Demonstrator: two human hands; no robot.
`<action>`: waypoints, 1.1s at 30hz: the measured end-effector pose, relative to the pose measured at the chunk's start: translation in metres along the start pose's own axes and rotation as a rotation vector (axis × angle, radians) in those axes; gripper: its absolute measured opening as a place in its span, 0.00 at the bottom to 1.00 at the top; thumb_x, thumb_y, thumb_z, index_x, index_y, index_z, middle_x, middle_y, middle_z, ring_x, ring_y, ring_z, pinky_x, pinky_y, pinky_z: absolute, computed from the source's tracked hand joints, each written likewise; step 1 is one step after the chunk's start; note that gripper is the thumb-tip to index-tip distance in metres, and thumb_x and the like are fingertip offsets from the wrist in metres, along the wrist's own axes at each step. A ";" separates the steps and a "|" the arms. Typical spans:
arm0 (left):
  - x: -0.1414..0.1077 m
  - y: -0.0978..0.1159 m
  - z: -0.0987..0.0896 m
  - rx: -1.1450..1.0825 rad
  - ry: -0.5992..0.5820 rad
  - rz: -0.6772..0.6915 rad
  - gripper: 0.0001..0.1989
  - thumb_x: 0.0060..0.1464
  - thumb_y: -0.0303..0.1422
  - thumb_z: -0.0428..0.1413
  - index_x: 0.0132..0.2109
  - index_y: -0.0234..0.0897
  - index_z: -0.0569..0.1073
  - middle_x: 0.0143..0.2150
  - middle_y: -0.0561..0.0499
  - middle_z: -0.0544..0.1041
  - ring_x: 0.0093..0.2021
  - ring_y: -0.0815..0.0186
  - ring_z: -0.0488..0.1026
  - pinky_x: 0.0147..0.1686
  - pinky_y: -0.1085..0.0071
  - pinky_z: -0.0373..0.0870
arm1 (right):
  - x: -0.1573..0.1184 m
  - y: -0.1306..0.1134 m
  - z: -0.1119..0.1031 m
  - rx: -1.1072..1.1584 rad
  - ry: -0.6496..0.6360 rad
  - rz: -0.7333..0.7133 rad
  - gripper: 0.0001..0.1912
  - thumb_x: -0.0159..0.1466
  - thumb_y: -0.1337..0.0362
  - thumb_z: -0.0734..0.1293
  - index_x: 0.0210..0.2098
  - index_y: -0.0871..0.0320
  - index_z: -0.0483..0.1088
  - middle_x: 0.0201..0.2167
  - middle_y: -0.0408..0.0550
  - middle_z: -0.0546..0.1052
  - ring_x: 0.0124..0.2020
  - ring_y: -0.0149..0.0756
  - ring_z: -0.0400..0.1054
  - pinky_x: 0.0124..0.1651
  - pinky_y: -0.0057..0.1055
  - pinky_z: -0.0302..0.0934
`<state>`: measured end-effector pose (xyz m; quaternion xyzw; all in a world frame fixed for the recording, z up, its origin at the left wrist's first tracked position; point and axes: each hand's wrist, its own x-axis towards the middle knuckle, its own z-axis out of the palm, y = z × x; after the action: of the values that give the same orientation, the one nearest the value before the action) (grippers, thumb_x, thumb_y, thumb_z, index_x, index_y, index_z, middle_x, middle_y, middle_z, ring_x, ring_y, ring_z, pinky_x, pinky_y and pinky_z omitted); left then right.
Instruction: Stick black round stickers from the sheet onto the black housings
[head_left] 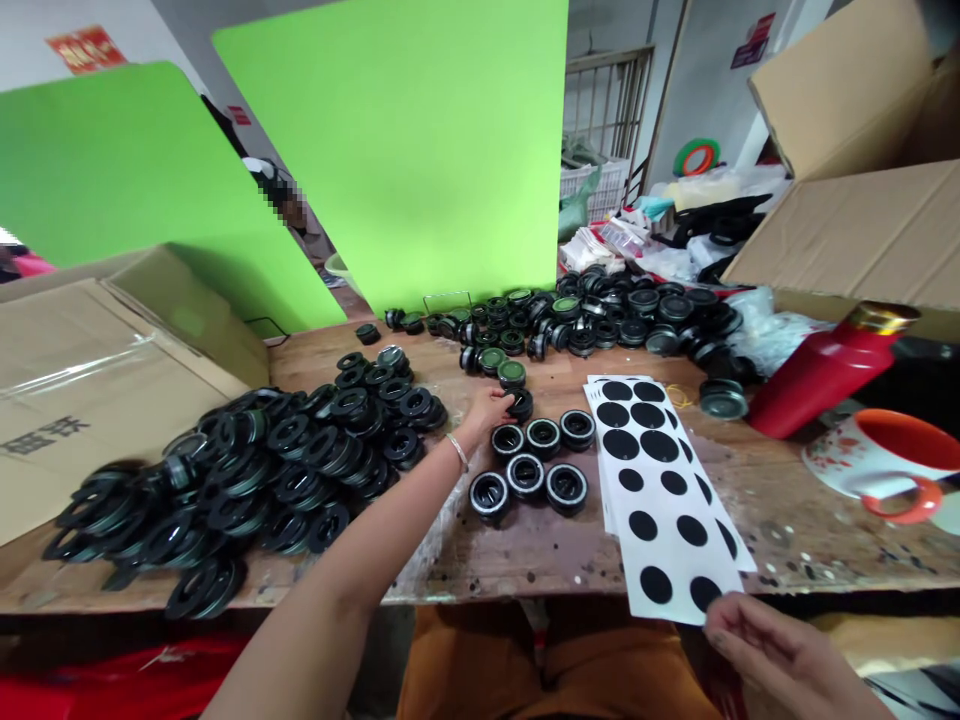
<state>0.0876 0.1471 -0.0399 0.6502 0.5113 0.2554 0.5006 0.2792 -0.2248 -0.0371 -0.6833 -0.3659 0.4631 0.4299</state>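
My left hand point(489, 412), wearing a bracelet, reaches across the table with its fingers closed on a round black part point(520, 405). Just in front of it stand several round black parts with pale rings on top point(525, 476), set in two loose rows. To their right lie overlapping white sheets of round black stickers point(654, 500). My right hand point(772, 645) is at the near corner of the top sheet, its thumb and fingertips pinched at the edge beside the last black circle. Whether a loose sticker is between those fingers cannot be made out.
A big heap of black ring parts point(300, 450) covers the left. More round parts point(600, 310) lie along the back before a green panel point(420, 150). A red bottle point(825, 375), a mug point(855, 450) and an open carton point(862, 230) stand right; another carton point(97, 370) left.
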 end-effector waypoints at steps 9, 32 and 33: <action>-0.072 0.008 -0.019 0.208 0.034 0.267 0.10 0.55 0.32 0.57 0.45 0.36 0.73 0.45 0.45 0.75 0.47 0.59 0.72 0.54 0.58 0.66 | 0.052 -0.025 0.025 -0.314 -0.016 -0.428 0.13 0.66 0.53 0.60 0.37 0.51 0.72 0.34 0.48 0.75 0.37 0.41 0.70 0.40 0.33 0.66; -0.165 -0.044 -0.025 0.560 0.145 0.401 0.23 0.62 0.39 0.50 0.63 0.43 0.60 0.68 0.41 0.54 0.67 0.55 0.54 0.64 0.52 0.55 | 0.188 -0.064 0.130 -0.666 0.184 -0.595 0.19 0.69 0.55 0.56 0.54 0.52 0.71 0.61 0.56 0.60 0.62 0.55 0.51 0.62 0.54 0.48; -0.165 -0.046 -0.028 0.561 0.157 0.403 0.23 0.62 0.39 0.50 0.62 0.43 0.61 0.68 0.41 0.55 0.67 0.54 0.55 0.64 0.52 0.56 | 0.183 -0.066 0.135 -0.671 0.185 -0.590 0.19 0.68 0.55 0.57 0.54 0.51 0.70 0.62 0.55 0.59 0.62 0.55 0.51 0.62 0.54 0.49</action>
<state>-0.0118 0.0053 -0.0419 0.8286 0.4601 0.2477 0.2011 0.2000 -0.0028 -0.0620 -0.6898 -0.6348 0.1138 0.3290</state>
